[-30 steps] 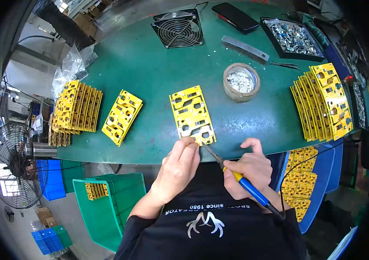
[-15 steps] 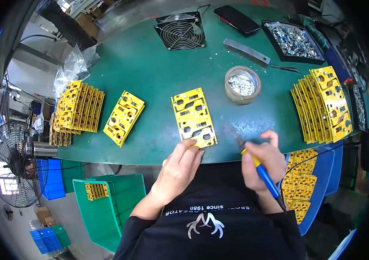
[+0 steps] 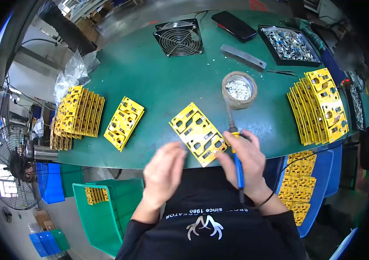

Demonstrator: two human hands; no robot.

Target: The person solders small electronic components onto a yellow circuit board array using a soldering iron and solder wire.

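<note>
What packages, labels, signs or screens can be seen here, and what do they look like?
Phone: far edge of the green table, flat dark rectangle, screen off.
Clear plastic bags: table's left edge, crumpled, see-through.
Cardboard box: on the floor at lower left, small, brown.
White print: on the person's black shirt, an antler-like emblem under a line of lettering.
No signs show.

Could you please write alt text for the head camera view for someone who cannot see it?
A person's right hand holds a blue-handled soldering iron over a yellow board on a green table; the blurred left hand is beside it. Yellow board stacks flank it.
</note>
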